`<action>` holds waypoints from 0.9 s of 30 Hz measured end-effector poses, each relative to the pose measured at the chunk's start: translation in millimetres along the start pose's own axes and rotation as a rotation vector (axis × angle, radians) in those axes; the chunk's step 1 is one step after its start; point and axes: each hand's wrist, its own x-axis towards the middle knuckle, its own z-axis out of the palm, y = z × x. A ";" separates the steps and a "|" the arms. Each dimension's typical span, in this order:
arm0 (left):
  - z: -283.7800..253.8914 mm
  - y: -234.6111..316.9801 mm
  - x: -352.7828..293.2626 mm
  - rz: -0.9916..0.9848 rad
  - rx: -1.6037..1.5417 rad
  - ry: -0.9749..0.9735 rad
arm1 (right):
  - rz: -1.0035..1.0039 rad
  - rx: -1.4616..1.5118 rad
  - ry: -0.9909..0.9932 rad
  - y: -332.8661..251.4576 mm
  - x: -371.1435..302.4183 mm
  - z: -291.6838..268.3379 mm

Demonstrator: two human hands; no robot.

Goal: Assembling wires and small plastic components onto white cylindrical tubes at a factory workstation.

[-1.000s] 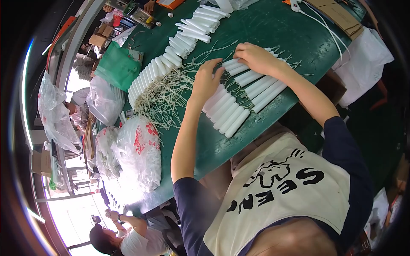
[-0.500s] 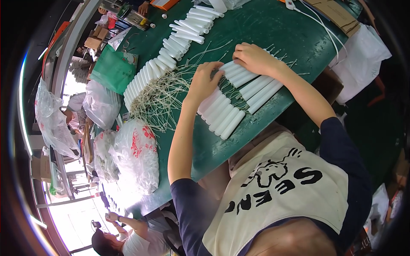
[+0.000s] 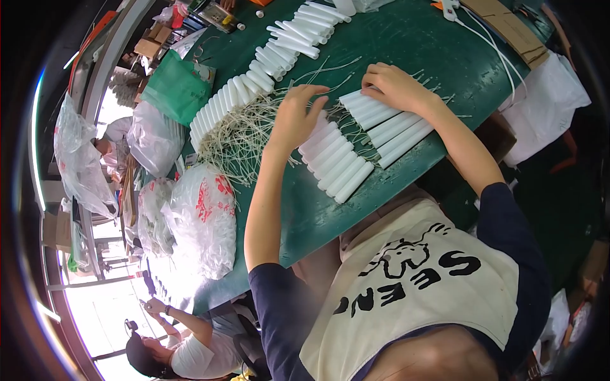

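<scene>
- White tubes [image 3: 343,162] lie side by side in a slanted row on the green counter [image 3: 406,38] just in front of me, thin pale wires trailing from their far ends.
- My left hand [image 3: 298,117] rests palm down on the upper end of that row, fingers [image 3: 311,95] spread loosely and lying flat, gripping nothing that I can see.
- My right hand [image 3: 395,86] lies on a second group of white tubes [image 3: 391,124] just to the right, fingers curled down over their tips; I cannot tell whether they pinch a tube or only press on it.
- A tangle of pale wires [image 3: 238,136] spreads left of my left hand, touching the row.
- Farther off, a longer line of white tubes [image 3: 254,82] curves along the counter toward the far edge.
- A green bag [image 3: 178,86] sits at the counter's left end, with clear plastic bags [image 3: 203,216] beside the edge below it.
- White cloth [image 3: 546,105] hangs at the right side.
- Another person [image 3: 171,349] sits low at the left, well apart from me.
</scene>
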 end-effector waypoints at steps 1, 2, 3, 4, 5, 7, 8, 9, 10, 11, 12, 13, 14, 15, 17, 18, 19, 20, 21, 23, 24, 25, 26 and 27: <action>-10.2 0.6 -4.1 -0.006 0.004 0.003 | 0.015 0.014 -0.027 0.3 0.1 -0.3; -21.4 0.8 -8.3 0.014 0.054 0.039 | 0.030 0.027 -0.053 0.6 0.4 -1.1; -32.0 2.4 -11.1 0.040 0.102 0.071 | 0.029 0.028 -0.052 0.5 -1.3 -4.3; -43.4 3.1 -15.3 0.022 0.157 0.115 | 0.038 0.035 -0.063 -0.2 -1.2 -5.6; -53.1 -1.0 -20.2 0.041 0.198 0.177 | 0.048 0.040 -0.074 -0.3 -1.7 -7.1; -77.9 -8.7 -35.4 -0.053 0.257 0.269 | 0.041 0.073 -0.086 -3.1 1.0 -8.6; -88.7 -16.1 -42.8 -0.063 0.269 0.278 | 0.046 0.101 -0.098 -4.2 1.9 -9.1; -97.6 -27.5 -50.2 -0.110 0.345 0.366 | 0.029 0.102 -0.097 -4.9 2.1 -11.0; -106.9 -39.3 -59.7 -0.162 0.426 0.455 | 0.037 0.107 -0.100 -6.0 2.4 -11.3; -115.1 -52.3 -68.1 -0.172 0.441 0.468 | 0.046 0.111 -0.104 -7.1 3.0 -11.8; -123.2 -66.5 -77.4 -0.259 0.511 0.564 | 0.025 0.114 -0.103 -10.6 4.0 -14.4; -128.5 -77.6 -83.7 -0.345 0.577 0.656 | 0.045 0.104 -0.109 -12.7 4.2 -15.9; -132.7 -88.5 -90.6 -0.493 0.602 0.663 | 0.066 0.092 -0.115 -14.5 5.2 -15.8; -137.5 -99.7 -98.9 -0.499 0.610 0.675 | 0.051 0.092 -0.114 -16.4 6.3 -16.7; -145.6 -123.4 -109.4 -0.687 0.675 0.688 | 0.096 0.078 -0.156 -18.0 8.3 -19.7; -146.0 -131.3 -108.2 -0.772 0.659 0.681 | 0.128 0.070 -0.169 -17.7 8.2 -20.2; -147.4 -140.8 -112.1 -0.756 0.638 0.682 | 0.129 0.074 -0.173 -18.1 8.6 -20.6; -150.1 -150.8 -113.8 -0.808 0.643 0.635 | 0.123 0.055 -0.159 -16.4 8.2 -19.0; -152.3 -160.8 -114.7 -0.859 0.646 0.587 | 0.118 0.034 -0.146 -15.3 8.7 -17.1; -157.1 -187.8 -122.8 -0.883 0.647 0.547 | 0.080 -0.007 -0.132 -22.3 11.8 -19.5; -157.1 -195.4 -119.7 -0.895 0.642 0.493 | 0.062 -0.050 -0.117 -22.9 11.5 -21.8; -158.5 -201.6 -119.5 -0.888 0.639 0.499 | 0.062 -0.057 -0.110 -23.6 11.7 -22.5; -160.0 -207.2 -120.6 -0.927 0.591 0.469 | 0.023 -0.058 -0.071 -24.8 12.1 -22.0; -157.8 -207.5 -115.8 -0.962 0.537 0.435 | -0.012 -0.063 -0.034 -24.4 11.1 -22.2</action>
